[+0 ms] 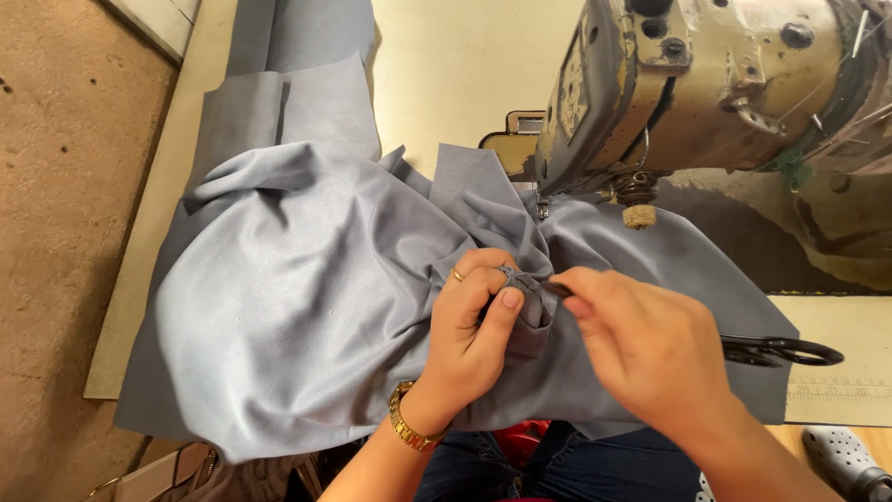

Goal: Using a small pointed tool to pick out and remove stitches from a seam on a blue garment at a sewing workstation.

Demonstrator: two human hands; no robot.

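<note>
Grey-blue fabric [307, 307] lies heaped on the worktop [446, 65] below the sewing machine [706, 84]; left hand [474, 330] pinches a fold, right hand [650, 349] grips black scissors [780, 351].

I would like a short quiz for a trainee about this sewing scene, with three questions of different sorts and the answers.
1. True or false: the left hand pinches a fold of the grey fabric.
2. Multiple choice: where do the black scissors lie? A) on the floor B) on the table, right of the right hand C) on top of the sewing machine
3. Fill in: the left wrist wears a gold ____.

Key: 1 true; 2 B; 3 watch. The right hand holds a thin dark tool at the fold; what tool it is cannot be told.
</note>
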